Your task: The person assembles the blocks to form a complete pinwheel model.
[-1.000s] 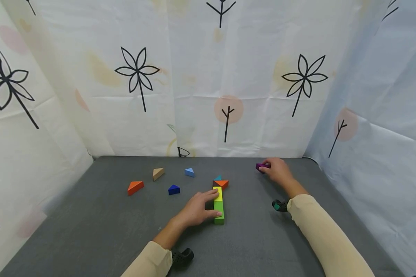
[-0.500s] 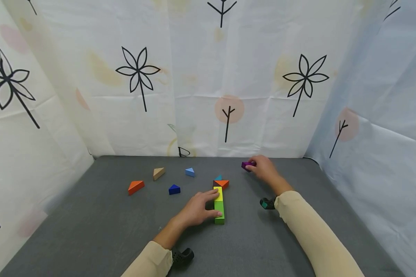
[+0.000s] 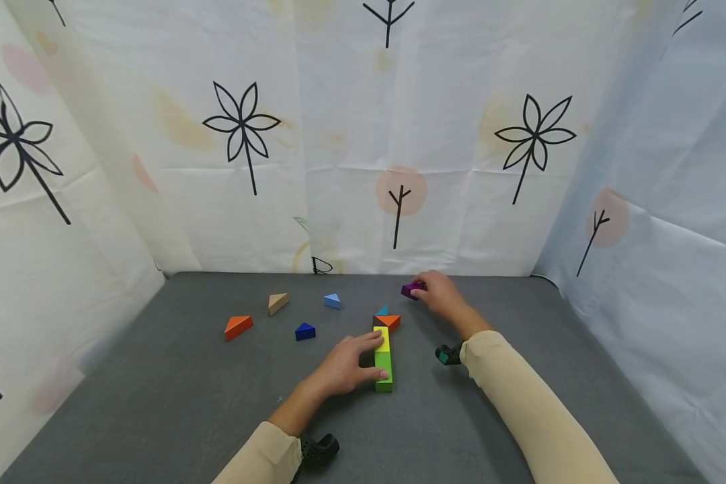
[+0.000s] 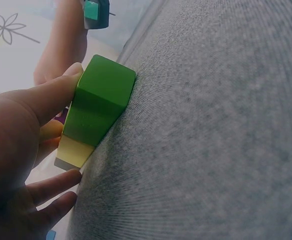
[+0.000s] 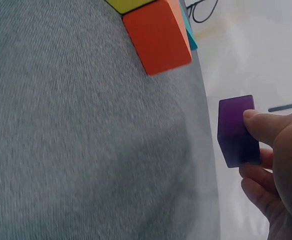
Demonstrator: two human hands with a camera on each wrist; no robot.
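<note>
My left hand lies over a row of blocks, its thumb touching the green block and its fingertips at the yellow block. Those two blocks lie end to end on the dark table. Beyond the yellow one sits an orange triangular block, with a teal block peeking out behind it. My right hand pinches a purple block between thumb and fingers, held behind and right of the row. Part of the purple block is hidden by the fingers.
Left of the row lie several loose triangular blocks: a red-orange one, a tan one, a light blue one and a dark blue one. A white printed curtain hangs at the table's far edge.
My right hand has moved left with the purple block, closer to the far end of the row. The left hand and the other blocks have stayed in place.
</note>
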